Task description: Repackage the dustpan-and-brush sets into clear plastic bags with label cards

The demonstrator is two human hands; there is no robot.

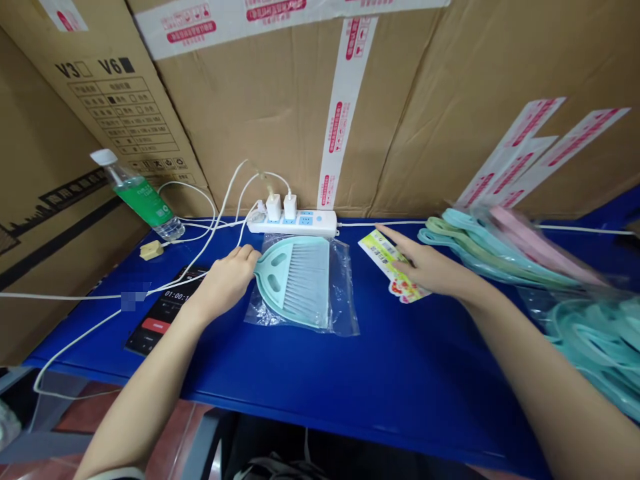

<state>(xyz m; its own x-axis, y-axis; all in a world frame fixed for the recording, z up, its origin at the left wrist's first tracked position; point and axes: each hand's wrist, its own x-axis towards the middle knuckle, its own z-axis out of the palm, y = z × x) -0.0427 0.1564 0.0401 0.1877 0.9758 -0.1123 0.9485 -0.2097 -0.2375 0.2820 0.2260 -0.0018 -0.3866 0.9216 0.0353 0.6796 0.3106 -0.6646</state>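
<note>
A light teal dustpan with a small brush (pixel 300 280) lies on a clear plastic bag (pixel 344 303) at the middle of the blue table. My left hand (pixel 231 277) has its fingers curled round the dustpan's handle end, at its left side. To the right, my right hand (pixel 425 263) is over a yellow-green printed card (pixel 383 257), with the index finger stretched forward and the other fingers partly hidden. The card lies flat under the fingers, its lower edge showing coloured pictures.
A white power strip (pixel 295 223) with plugs and cables stands behind the dustpan. A phone (pixel 160 317) and a tilted bottle (pixel 143 200) are at the left. Bagged teal, green and pink pieces (pixel 500 250) and more teal ones (pixel 595 340) lie right. Cardboard (pixel 280 120) walls the back.
</note>
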